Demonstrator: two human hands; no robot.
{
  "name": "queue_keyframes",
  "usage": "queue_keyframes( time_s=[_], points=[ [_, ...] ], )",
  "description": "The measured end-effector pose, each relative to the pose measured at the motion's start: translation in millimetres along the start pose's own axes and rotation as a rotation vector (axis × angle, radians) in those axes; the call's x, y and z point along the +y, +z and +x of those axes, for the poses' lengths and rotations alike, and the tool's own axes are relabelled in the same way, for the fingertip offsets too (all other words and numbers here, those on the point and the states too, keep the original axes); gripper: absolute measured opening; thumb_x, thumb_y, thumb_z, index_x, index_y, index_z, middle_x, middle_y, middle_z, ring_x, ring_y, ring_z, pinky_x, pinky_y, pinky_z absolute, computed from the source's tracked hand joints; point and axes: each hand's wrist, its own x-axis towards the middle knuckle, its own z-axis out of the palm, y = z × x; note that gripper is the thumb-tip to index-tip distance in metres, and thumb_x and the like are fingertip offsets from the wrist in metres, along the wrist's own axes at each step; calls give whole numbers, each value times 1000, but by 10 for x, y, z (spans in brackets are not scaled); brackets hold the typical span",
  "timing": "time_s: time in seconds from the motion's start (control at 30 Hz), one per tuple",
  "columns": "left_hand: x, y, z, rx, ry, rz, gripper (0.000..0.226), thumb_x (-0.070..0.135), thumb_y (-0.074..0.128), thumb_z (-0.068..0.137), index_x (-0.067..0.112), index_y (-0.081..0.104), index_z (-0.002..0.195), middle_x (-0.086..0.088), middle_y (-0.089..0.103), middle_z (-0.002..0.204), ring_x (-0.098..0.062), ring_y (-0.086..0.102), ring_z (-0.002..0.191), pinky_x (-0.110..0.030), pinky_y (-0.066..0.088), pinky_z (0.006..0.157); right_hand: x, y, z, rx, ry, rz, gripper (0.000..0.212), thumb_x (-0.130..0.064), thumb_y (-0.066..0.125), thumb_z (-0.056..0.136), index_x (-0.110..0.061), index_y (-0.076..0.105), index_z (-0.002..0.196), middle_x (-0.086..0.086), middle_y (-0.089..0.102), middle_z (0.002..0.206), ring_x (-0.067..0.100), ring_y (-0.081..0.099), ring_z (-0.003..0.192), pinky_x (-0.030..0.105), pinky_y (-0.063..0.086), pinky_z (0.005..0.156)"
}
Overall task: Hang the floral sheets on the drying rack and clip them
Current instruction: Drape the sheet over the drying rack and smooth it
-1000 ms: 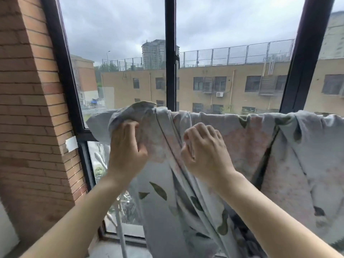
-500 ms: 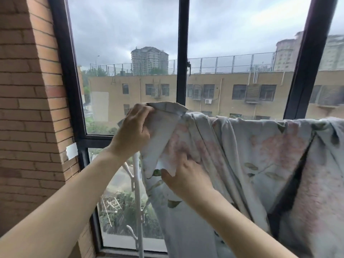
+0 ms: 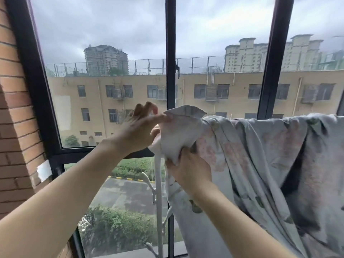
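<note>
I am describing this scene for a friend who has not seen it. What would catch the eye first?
First, the floral sheet draped over the rack at right, its corner lifted by the left hand while the right hand grips the bunched cloth below. Behind them, the dark window frame divides a grey sky and a beige building. The white rack post stands below the hands.

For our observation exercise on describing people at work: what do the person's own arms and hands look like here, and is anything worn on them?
Both forearms are bare as far as the picture shows: no sleeves, gloves or watch appear. The left hand and right hand carry no rings or bracelets that can be seen, though the left hand's fingers are blurred. No marks or bandages show on either arm.
</note>
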Motion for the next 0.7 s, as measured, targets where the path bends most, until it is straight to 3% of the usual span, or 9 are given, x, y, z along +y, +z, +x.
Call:
queue_keyframes(
  time_s=[0.1, 0.2, 0.27, 0.33, 0.4, 0.5, 0.6, 0.7],
  points=[
    [-84, 31, 20, -105, 50, -33, 46, 22, 67, 87, 38, 57, 129, 0, 39, 134, -17, 29, 115, -40, 39, 99, -42, 8, 56, 9, -10, -39, 49, -48, 51, 89, -11, 43, 120, 5, 66, 103, 31, 64, 92, 32, 42, 63],
    [-113, 70, 117, -31, 105, -97, 26, 26, 65, 90, 29, 67, 115, 1, 47, 132, -22, 38, 116, -40, 44, 94, -117, 52, 90, 38, 34, -73, 52, -44, 49, 89, -10, 37, 128, 5, 67, 101, 32, 65, 91, 33, 45, 63],
    [-125, 115, 227, 35, 145, -161, 16, 23, 64, 91, 21, 70, 105, 0, 53, 127, -23, 46, 115, -41, 48, 93, -136, 42, 87, 78, 30, -64, 30, -35, 44, 93, -13, 46, 114, 4, 66, 91, 31, 65, 84, 36, 51, 65],
    [-198, 168, 357, 70, 146, -313, 12, 18, 58, 94, 14, 69, 99, -1, 56, 124, -23, 49, 116, -41, 47, 96, -207, 5, 93, 152, 44, -21, 17, -32, 43, 95, -16, 48, 94, 3, 61, 80, 28, 60, 73, 35, 48, 62],
    [-229, 161, 503, 93, 70, -538, 16, 12, 53, 96, 9, 68, 90, 0, 61, 115, -18, 55, 109, -39, 49, 94, -286, -134, 129, 236, 71, 115, 20, -29, 46, 95, -17, 44, 78, -2, 54, 66, 22, 52, 59, 30, 40, 55],
    [-365, 13, 678, 102, -142, -940, 26, 9, 49, 94, 14, 69, 79, 1, 67, 83, -15, 63, 78, -34, 54, 71, -555, -419, 327, 397, 170, 360, 21, -27, 47, 92, -12, 52, 78, -5, 52, 61, 14, 47, 55, 28, 34, 49],
    [-556, -82, 803, 180, -314, -1326, 22, 19, 52, 85, 17, 64, 66, -4, 61, 69, -16, 55, 65, -32, 43, 62, -834, -769, 515, 281, 139, 316, 22, -33, 53, 92, -13, 53, 101, -5, 57, 79, 15, 55, 68, 27, 42, 54],
    [-704, -278, 788, 359, -343, -1414, 28, 30, 52, 79, 6, 59, 68, -13, 52, 68, -20, 49, 64, -37, 38, 58, -983, -842, 643, 122, 106, -39, 33, -45, 63, 87, -17, 51, 101, -3, 60, 86, 15, 60, 73, 23, 46, 55]
  ],
)
